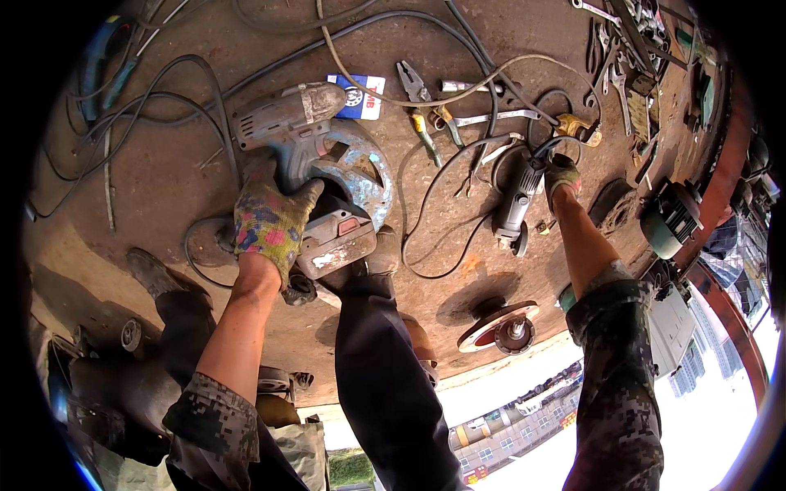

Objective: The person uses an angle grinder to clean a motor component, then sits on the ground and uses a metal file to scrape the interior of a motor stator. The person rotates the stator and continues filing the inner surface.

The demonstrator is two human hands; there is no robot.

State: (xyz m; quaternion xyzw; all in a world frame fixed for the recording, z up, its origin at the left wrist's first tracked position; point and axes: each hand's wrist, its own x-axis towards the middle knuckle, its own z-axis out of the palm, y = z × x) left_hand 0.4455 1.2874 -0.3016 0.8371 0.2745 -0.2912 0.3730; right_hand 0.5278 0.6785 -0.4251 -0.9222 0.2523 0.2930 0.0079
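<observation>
In the head view, the gloved left hand (274,214) grips a drill (282,119) by its handle, left of centre. Right of centre, the gloved right hand (563,175) is beside a grinder (517,200); I cannot quite tell whether it is closed on anything. Pliers (417,92) lie at upper centre.

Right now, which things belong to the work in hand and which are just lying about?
In use, it seems:
cordless power tool, gripped by the gloved left hand
angle grinder, beside the gloved right hand

Lying about, apparently:
pliers
small packet
finned motor
flanged part
</observation>
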